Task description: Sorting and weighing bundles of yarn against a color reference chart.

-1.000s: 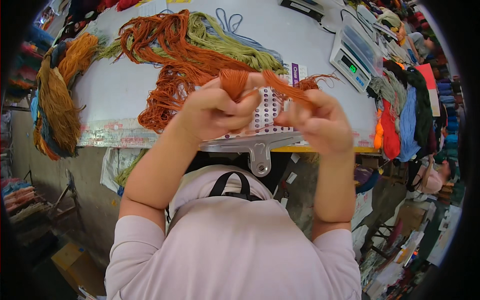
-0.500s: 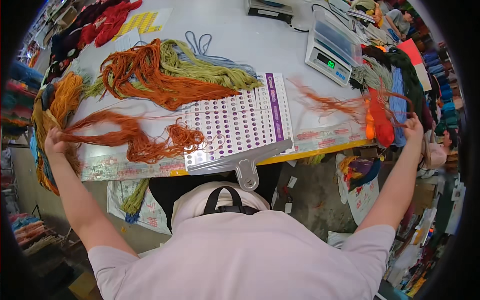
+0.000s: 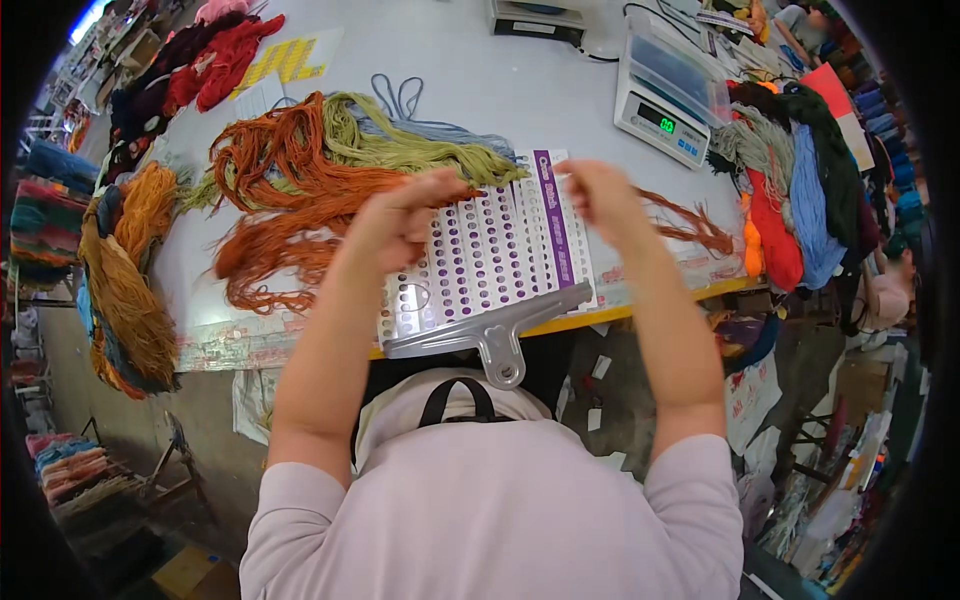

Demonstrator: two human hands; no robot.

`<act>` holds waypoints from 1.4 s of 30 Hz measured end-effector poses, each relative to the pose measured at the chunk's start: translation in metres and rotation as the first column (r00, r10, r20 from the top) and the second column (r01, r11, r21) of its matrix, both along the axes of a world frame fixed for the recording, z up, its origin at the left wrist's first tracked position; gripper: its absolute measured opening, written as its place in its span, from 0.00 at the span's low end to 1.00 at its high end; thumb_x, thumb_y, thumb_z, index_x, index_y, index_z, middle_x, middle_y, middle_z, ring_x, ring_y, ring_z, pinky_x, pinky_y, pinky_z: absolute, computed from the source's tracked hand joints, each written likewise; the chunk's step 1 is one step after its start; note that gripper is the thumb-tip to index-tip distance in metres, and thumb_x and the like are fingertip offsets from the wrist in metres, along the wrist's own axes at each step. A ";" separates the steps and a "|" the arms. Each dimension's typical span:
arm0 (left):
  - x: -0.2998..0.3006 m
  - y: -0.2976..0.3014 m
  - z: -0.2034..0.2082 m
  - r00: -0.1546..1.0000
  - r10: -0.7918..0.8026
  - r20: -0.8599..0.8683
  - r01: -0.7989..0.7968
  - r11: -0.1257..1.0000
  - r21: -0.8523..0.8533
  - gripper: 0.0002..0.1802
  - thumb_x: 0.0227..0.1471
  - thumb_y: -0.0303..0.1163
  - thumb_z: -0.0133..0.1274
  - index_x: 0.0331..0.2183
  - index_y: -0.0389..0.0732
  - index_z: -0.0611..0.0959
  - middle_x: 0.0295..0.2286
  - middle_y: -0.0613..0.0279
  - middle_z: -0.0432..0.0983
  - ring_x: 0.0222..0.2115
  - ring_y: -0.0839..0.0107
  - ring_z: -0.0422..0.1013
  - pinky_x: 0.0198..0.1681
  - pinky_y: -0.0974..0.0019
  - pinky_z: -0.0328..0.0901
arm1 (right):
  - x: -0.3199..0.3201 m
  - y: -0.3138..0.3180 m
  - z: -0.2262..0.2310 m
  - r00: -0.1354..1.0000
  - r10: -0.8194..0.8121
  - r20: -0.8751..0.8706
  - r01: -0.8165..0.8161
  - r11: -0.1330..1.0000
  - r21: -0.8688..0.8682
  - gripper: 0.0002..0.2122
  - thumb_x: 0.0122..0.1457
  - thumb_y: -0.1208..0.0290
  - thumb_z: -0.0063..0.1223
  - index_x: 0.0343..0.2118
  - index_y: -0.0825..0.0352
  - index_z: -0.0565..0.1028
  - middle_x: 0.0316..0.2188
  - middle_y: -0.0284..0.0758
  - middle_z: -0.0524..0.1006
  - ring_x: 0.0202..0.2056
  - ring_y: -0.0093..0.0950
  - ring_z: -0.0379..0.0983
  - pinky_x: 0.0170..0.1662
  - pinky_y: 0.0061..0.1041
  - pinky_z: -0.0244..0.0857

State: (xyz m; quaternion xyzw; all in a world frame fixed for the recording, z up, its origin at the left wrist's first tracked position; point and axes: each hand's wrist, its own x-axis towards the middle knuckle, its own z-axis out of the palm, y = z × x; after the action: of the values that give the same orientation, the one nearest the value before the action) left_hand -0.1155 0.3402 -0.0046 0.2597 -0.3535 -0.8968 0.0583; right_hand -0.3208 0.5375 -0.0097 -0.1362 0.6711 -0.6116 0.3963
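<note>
Both my hands are over a white punched card (image 3: 500,250) with a purple band, held by a large grey metal clip (image 3: 490,338). My left hand (image 3: 405,222), above the card's left part, has curled fingers around rust-orange yarn (image 3: 275,260) that trails left behind my forearm. Over the card's upper right edge, my right hand (image 3: 600,198) is closed on a thin bunch of orange strands (image 3: 695,222) trailing to the right. Slight blur hides the fingertips. Beyond my left hand lie an orange hank (image 3: 270,150) and an olive-green hank (image 3: 400,140), with blue-grey yarn (image 3: 460,132) behind.
A digital scale (image 3: 660,125) with a clear tray stands at the back right, a second scale (image 3: 537,20) farther back. Coloured hanks (image 3: 770,240) hang at the table's right edge, brown and orange ones (image 3: 130,300) at its left. Red yarn (image 3: 215,70) lies far left.
My hands have come inward from wide apart at both table sides to over the card. The orange yarn on the left has bunched up, and the strands on the right now lie across the table edge.
</note>
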 end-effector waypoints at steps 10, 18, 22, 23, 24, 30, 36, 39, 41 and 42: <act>-0.062 0.033 -0.024 0.901 -0.026 0.432 0.351 0.628 -0.695 0.15 0.47 0.32 0.53 0.36 0.33 0.80 0.17 0.65 0.71 0.12 0.77 0.61 0.16 0.71 0.57 | 0.019 -0.040 -0.058 0.962 0.095 -0.258 -0.060 0.988 0.141 0.12 0.54 0.65 0.50 0.24 0.68 0.79 0.17 0.29 0.75 0.18 0.18 0.68 0.24 0.20 0.62; -0.087 0.021 -0.035 0.869 -0.068 0.491 0.494 0.050 -0.868 0.13 0.46 0.37 0.53 0.35 0.42 0.81 0.27 0.51 0.77 0.29 0.56 0.74 0.37 0.59 0.67 | 0.019 -0.039 -0.070 0.887 0.033 -0.461 0.031 0.991 0.130 0.12 0.53 0.63 0.50 0.24 0.66 0.79 0.15 0.31 0.75 0.19 0.21 0.69 0.26 0.23 0.62; -0.096 -0.013 -0.042 0.882 0.213 0.420 0.445 -0.087 -0.891 0.18 0.48 0.37 0.49 0.39 0.36 0.78 0.31 0.45 0.77 0.34 0.51 0.73 0.39 0.57 0.66 | 0.022 -0.042 -0.071 0.896 0.029 -0.443 0.056 0.983 0.177 0.12 0.52 0.62 0.50 0.27 0.65 0.80 0.16 0.32 0.76 0.20 0.23 0.72 0.27 0.24 0.63; -0.092 -0.018 -0.037 0.881 0.214 0.422 0.447 -0.089 -0.890 0.18 0.48 0.37 0.49 0.39 0.36 0.78 0.31 0.45 0.77 0.34 0.51 0.73 0.39 0.57 0.66 | 0.021 -0.041 -0.072 0.894 0.026 -0.448 0.063 0.981 0.182 0.12 0.52 0.61 0.50 0.28 0.65 0.80 0.17 0.33 0.77 0.21 0.23 0.72 0.27 0.24 0.63; -0.088 -0.023 -0.031 0.872 0.229 0.432 0.418 0.110 -0.902 0.16 0.47 0.35 0.50 0.37 0.34 0.77 0.29 0.48 0.76 0.28 0.57 0.73 0.33 0.59 0.67 | 0.021 -0.040 -0.073 0.892 0.023 -0.452 0.069 0.980 0.187 0.12 0.52 0.61 0.51 0.30 0.64 0.81 0.18 0.33 0.77 0.21 0.24 0.73 0.27 0.24 0.64; -0.047 0.017 -0.019 0.970 0.058 0.236 0.133 0.688 -0.713 0.19 0.51 0.27 0.51 0.46 0.33 0.72 0.29 0.62 0.77 0.10 0.79 0.62 0.10 0.74 0.58 | 0.022 -0.038 -0.071 0.865 0.042 -0.501 0.045 0.986 0.161 0.12 0.51 0.60 0.53 0.31 0.63 0.81 0.19 0.33 0.78 0.21 0.24 0.73 0.27 0.24 0.64; -0.062 0.040 -0.019 0.933 0.042 0.358 0.192 0.784 -0.591 0.15 0.50 0.28 0.51 0.40 0.31 0.74 0.26 0.61 0.75 0.13 0.80 0.59 0.16 0.75 0.60 | 0.020 -0.040 -0.074 0.896 0.077 -0.437 0.006 0.983 0.186 0.12 0.49 0.60 0.55 0.29 0.63 0.81 0.19 0.31 0.78 0.22 0.24 0.73 0.28 0.24 0.64; -0.072 0.036 -0.020 0.903 0.052 0.427 0.248 0.748 -0.616 0.10 0.48 0.29 0.52 0.32 0.32 0.75 0.18 0.64 0.68 0.12 0.77 0.59 0.14 0.72 0.58 | 0.023 -0.043 -0.073 0.892 0.069 -0.447 0.015 0.983 0.182 0.12 0.48 0.60 0.56 0.28 0.63 0.81 0.20 0.31 0.78 0.23 0.24 0.73 0.29 0.24 0.64; -0.084 0.033 -0.041 0.872 0.053 0.487 0.386 0.537 -0.750 0.08 0.47 0.29 0.52 0.29 0.33 0.76 0.15 0.64 0.67 0.10 0.76 0.59 0.12 0.71 0.56 | 0.023 -0.043 -0.073 0.881 0.048 -0.470 0.038 0.984 0.172 0.12 0.47 0.60 0.57 0.28 0.63 0.81 0.20 0.30 0.78 0.23 0.23 0.74 0.29 0.24 0.65; -0.088 0.030 -0.048 0.880 0.057 0.472 0.401 0.445 -0.801 0.08 0.46 0.30 0.53 0.27 0.34 0.77 0.14 0.64 0.66 0.10 0.77 0.61 0.11 0.71 0.54 | 0.025 -0.043 -0.075 0.874 0.033 -0.484 0.062 0.982 0.179 0.11 0.47 0.61 0.57 0.27 0.63 0.80 0.21 0.30 0.78 0.23 0.23 0.74 0.29 0.24 0.65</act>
State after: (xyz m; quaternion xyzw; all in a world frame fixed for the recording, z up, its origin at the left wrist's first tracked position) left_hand -0.2031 0.3698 -0.0528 0.3449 -0.7931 -0.5019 0.0095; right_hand -0.2955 0.4948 -0.0843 -0.2421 0.8049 -0.4943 0.2220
